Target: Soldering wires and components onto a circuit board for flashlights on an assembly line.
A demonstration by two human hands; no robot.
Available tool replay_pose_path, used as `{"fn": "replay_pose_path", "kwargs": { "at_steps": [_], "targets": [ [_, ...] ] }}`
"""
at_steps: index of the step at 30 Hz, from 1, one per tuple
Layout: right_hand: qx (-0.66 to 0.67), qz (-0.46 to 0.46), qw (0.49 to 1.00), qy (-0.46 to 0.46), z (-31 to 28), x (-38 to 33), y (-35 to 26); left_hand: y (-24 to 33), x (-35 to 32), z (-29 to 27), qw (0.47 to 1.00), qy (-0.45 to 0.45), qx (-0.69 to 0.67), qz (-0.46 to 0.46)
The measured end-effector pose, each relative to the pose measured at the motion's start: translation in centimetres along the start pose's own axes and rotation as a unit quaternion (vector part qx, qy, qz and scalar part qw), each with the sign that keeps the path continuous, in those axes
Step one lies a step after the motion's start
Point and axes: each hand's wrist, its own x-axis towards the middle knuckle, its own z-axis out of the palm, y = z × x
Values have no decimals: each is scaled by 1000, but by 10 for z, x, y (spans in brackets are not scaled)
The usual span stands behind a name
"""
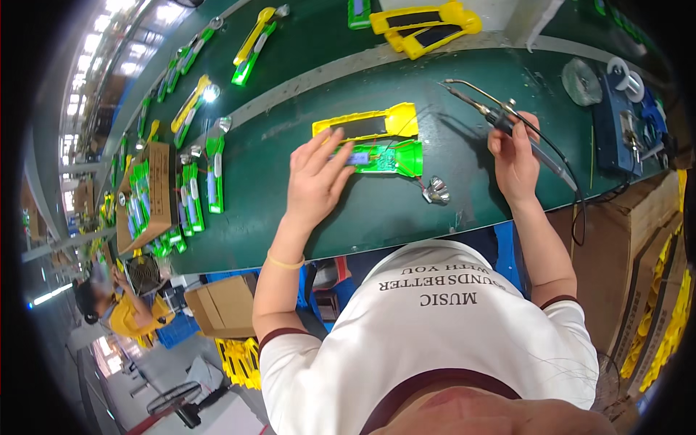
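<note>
My right hand (518, 167) grips a soldering iron (497, 119), its handle between thumb and fingers and its tip pointing up and left over the table. A thin curved metal tube runs along the iron. Spread over the left end of a green flashlight housing (408, 158) is my left hand (310, 177), fingers stretched out and fingertips near a blue-wrapped battery (358, 158). A circuit board and wires lie in the housing. Right behind it sits a yellow housing half (401, 120) with a dark panel. A silver reflector (436, 191) rests in front, joined by a red wire.
Stacked yellow housings (428, 29) lie at the back. Assembled flashlight parts and a cardboard box (156, 199) of green units stand left. A blue soldering station (616, 134) and a clear spool (581, 82) are at right. A co-worker in yellow (134, 312) sits farther left.
</note>
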Motion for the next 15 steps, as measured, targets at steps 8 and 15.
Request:
{"fn": "replay_pose_path", "kwargs": {
  "at_steps": [8,15],
  "targets": [
    [44,40,997,-56,25,-14,6,26,23,25,980,52,-171,-91],
    [12,103,991,-79,15,-23,13,16,20,20,974,-28,-214,-66]
  ]
}}
